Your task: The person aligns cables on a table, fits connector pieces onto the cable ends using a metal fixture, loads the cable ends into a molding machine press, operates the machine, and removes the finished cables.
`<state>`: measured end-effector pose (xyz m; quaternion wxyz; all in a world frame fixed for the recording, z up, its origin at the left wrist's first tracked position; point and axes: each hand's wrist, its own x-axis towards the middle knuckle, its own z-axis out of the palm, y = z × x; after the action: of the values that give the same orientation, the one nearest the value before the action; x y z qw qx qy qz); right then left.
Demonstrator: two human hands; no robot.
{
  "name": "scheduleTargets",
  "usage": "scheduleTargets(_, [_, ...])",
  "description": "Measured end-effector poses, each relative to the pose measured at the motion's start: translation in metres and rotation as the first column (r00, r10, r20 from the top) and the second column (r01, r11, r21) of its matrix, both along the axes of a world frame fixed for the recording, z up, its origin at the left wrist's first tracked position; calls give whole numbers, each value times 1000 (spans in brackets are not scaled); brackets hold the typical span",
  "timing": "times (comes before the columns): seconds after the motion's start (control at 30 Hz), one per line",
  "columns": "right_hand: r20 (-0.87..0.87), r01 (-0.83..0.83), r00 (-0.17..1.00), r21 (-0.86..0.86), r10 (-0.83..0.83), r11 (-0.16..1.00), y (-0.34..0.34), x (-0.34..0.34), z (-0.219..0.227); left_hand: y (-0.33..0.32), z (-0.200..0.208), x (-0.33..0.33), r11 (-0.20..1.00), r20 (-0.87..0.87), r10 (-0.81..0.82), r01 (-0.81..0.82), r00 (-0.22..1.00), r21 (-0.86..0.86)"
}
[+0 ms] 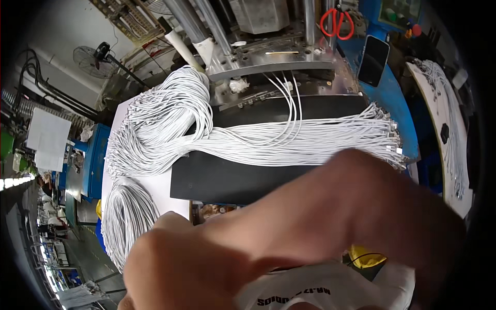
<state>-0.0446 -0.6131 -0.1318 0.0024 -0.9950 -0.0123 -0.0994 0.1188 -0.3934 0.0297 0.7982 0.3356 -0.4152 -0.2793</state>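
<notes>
A bare arm, which comes in from the right and seems to be my right one, crosses the lower picture close to the camera. My right hand [181, 258] appears at its lower left end, blurred, with the fingers out of sight. Beyond the arm, a long bundle of white cables [289, 147] lies across a black mat [222, 181], its small end connectors [390, 134] at the right. The cables' other part loops into a thick coil [165, 108] at the left. A second coil of white cable [126, 214] sits nearer, partly behind the hand. My left hand does not show.
A press with metal columns [214, 26] and a steel plate [263, 63] stands behind the cables. Red-handled scissors [337, 26] and a smartphone [373, 61] are at the back right. More cables lie on a side table [423, 88]. A fan [93, 61] stands back left.
</notes>
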Motion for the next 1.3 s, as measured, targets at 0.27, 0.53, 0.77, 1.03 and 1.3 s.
scheduleTargets(0.27, [10,-33,999,6,33,999,2,6,-1,0,-2,31,967,51,-231,235,972,-101])
scheduleTargets(0.53, [44,-15,999,-25,16,1000,-1,4,-23,0,-5,52,851,146,-481,501,864,-160])
scheduleTargets(0.77, [1,3,1000,-43,-3,999,6,-5,-4,-1,1,57,656,257,-683,729,684,-195])
scheduleTargets(1.03, [-93,-27,995,-29,24,999,20,-12,84,17,25,46,637,218,-683,715,697,-288])
scheduleTargets(1.3, [98,-103,994,985,43,138,-49,150,28,-22,-87,9,998,706,-36,-8,707,59])
